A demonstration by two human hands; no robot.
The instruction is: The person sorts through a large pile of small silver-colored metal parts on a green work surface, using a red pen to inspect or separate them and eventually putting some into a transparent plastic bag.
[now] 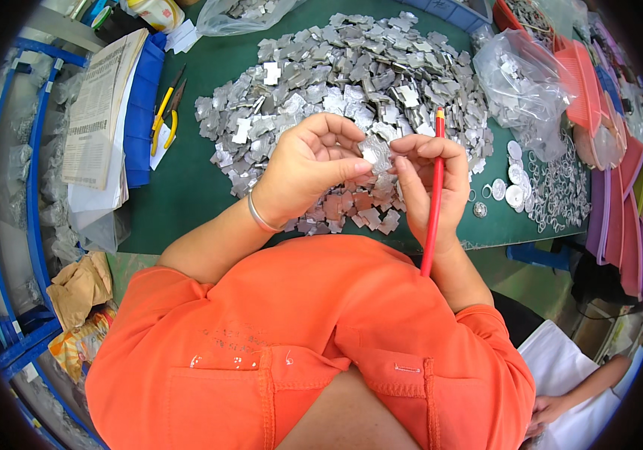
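Observation:
Between the thumb and fingertips of my left hand is a small, thin silver metal piece, raised just above the pile. My right hand has its thumb and index fingertips at the right edge of that piece. A red pencil is tucked in the fingers of the same hand, standing nearly upright in view. Beyond and beneath both hands spreads a big heap of flat, cross-shaped metal pieces. The fingers hide part of the held piece.
Yellow-handled pliers lie left on the green table, by a blue bin with papers. At right are round metal discs, small rings, a plastic bag and red baskets. Another person's hand shows lower right.

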